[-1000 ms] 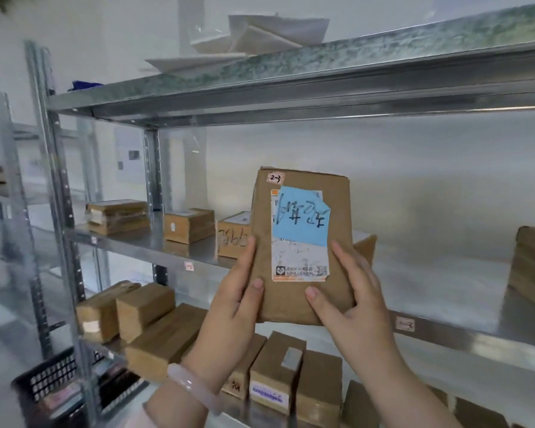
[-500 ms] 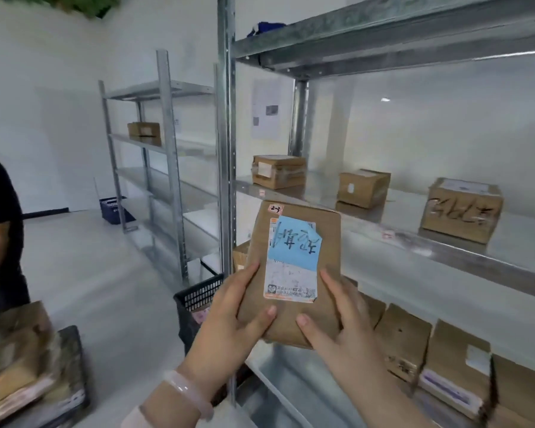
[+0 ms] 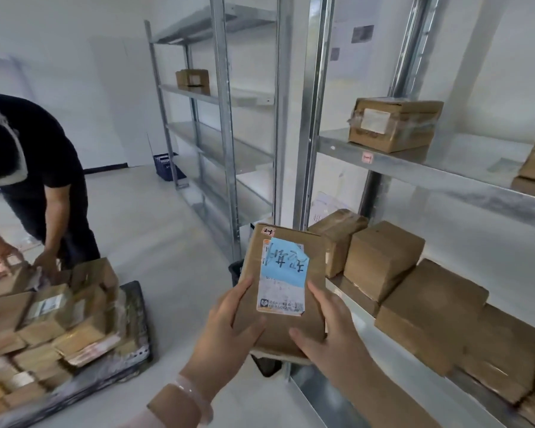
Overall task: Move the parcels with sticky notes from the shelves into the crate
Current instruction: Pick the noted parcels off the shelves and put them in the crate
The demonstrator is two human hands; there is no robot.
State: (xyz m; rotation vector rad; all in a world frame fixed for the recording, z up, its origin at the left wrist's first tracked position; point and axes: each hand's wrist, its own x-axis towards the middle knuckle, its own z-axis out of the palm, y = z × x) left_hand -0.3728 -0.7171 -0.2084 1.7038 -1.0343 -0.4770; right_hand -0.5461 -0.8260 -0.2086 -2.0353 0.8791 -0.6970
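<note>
Both hands hold the parcel upright in mid-air, low in the middle of the view. Its face with the blue sticky note is turned to the camera, and its long axis runs from 12 to 6 o'clock, the top leaning a touch toward 1. The left hand clasps the lower left long edge with the thumb laid across the front. The right hand clasps the lower right edge the same way, thumb near the bottom corner; the fingers behind the cardboard are hidden. A dark crate shows only as slivers just behind and below the parcel, at 9 and 6 o'clock from it, so it seems to lie almost straight under the load, about equally near both hands. Whether it has room inside cannot be told. A second, loaded crate sits on the floor at 8 o'clock, well apart, with another person bent over it. If the hidden one is the goal, the move looks like a plain lowering toward 6, tipping the long axis flat. The shelf post stands close behind at 12 to 1, and brown boxes crowd the shelf at 3, so the free room is the bare floor from 9 to 11.
</note>
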